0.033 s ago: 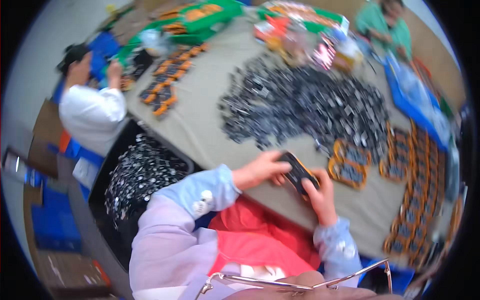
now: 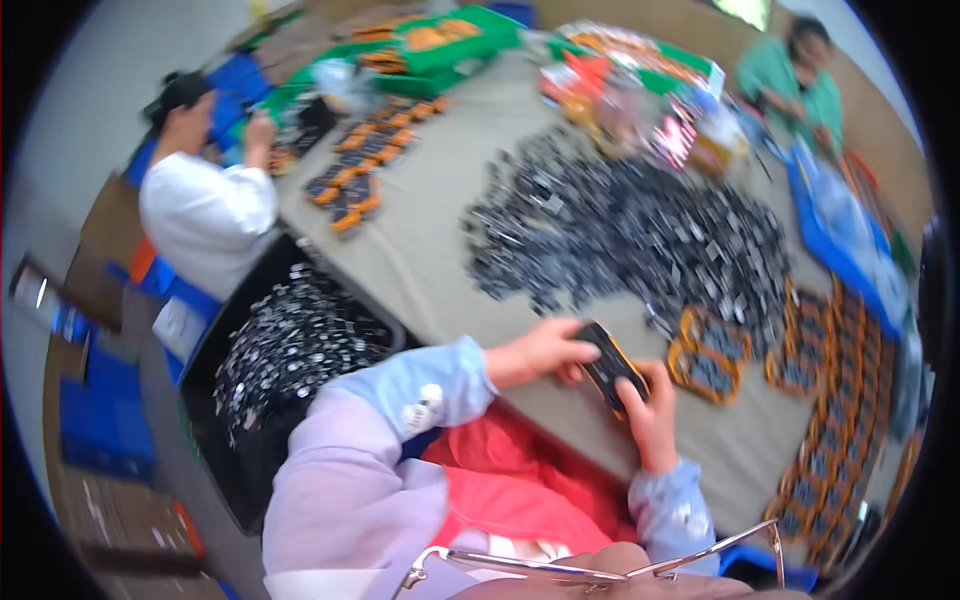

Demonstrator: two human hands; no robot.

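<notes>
Between my hands, over the near table edge, is a black rectangular case with an orange rim point(image 2: 606, 362), tilted with its dark face up. My left hand point(image 2: 548, 350) pinches its upper left end, thumb on top. The lower right end is gripped by my right hand point(image 2: 652, 412), its thumb pressed on the face. Just right of my right hand lie two orange-framed black cases point(image 2: 710, 358). Beyond my hands spreads a large heap of small black parts point(image 2: 620, 225). The fingers under the held case are hidden.
To my left stands a black bin point(image 2: 392, 322) of small shiny dark parts. Rows of orange-framed cases point(image 2: 835, 440) line the table's right side; more point(image 2: 350, 175) lie far left. Green trays point(image 2: 450, 50) stand at the back. Two people sit at the far left and far right.
The whole scene has shifted right and a little down in the picture. Both hands keep hold of the black and orange case, with little visible change in grip.
</notes>
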